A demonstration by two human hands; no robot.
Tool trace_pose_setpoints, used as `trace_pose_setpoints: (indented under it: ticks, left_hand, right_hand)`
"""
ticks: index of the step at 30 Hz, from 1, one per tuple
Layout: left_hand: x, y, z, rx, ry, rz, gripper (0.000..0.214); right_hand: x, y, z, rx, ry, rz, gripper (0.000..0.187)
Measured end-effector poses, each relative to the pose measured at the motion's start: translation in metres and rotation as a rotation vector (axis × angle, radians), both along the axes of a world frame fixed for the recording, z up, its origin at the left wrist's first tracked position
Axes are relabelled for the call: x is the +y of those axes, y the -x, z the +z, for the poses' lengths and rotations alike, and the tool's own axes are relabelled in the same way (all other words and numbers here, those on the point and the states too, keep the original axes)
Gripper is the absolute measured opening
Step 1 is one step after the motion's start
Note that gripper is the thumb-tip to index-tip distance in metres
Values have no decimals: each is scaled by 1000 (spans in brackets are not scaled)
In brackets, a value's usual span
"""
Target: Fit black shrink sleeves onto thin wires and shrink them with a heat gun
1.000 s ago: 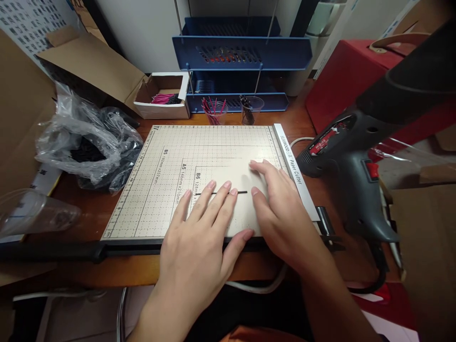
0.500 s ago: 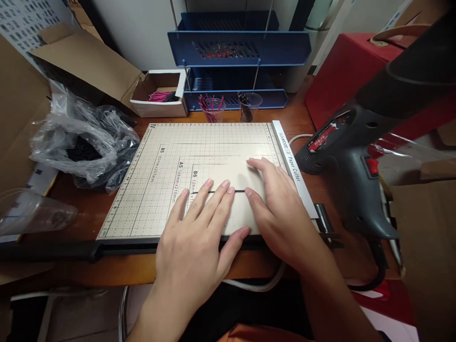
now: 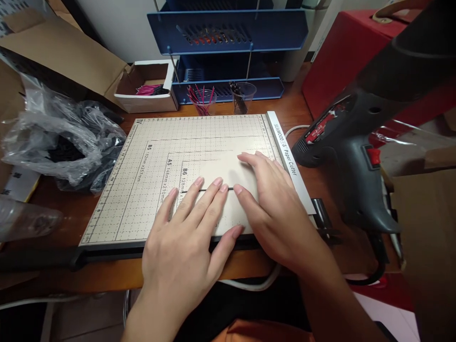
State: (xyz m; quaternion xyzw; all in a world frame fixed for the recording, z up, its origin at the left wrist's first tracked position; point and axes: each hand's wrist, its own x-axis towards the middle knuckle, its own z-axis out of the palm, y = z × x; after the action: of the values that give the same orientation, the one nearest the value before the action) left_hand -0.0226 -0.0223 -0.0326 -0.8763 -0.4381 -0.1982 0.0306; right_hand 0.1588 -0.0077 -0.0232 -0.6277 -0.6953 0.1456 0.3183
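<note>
A thin black wire or tube (image 3: pixel 231 188) lies crosswise on the cream, grid-marked bed of a paper cutter (image 3: pixel 131 142). My left hand (image 3: pixel 188 228) rests flat over it, fingers spread, fingertips pressing along its length. My right hand (image 3: pixel 274 204) is at the wire's right end. Its thumb tip touches or nearly touches that end, and the other fingers are stretched out above the bed, apart from the thumb. Parts of the wire are hidden under my left fingers. The cutter's black handle (image 3: pixel 39 256) lies down along the front edge.
A heat gun (image 3: pixel 356 152) stands at the right, before a red box (image 3: pixel 342 61). Behind the cutter are cups of pink wires (image 3: pixel 201 102) and black pieces (image 3: pixel 242 99), a white box (image 3: pixel 146 102) and a blue rack (image 3: pixel 228 33). Plastic bags (image 3: pixel 64 142) lie at left.
The view has shifted, so the cutter and its surroundings sit slightly further left and higher. Both hands keep nearly the same pose over the black wire.
</note>
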Motion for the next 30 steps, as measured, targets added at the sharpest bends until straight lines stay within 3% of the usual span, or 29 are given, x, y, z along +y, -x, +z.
trace_pose_setpoints:
  ticks: [11,16,22,30]
  left_hand:
    - [-1,-1,0,29,29,27,51]
    - [-1,3,-1,51,19,22,54]
    - [-1,3,-3,39,-2,-2,53]
    - [-1,-2,6,-20,-10,-9,50]
  right_hand:
    - [2,5,-3,-65,-38,-26,44]
    - [2,4,-3,26,-40,-48,33]
    - [-1,-2,3,48,45,58,26]
    - [-4,-7,5,111,105,84,31]
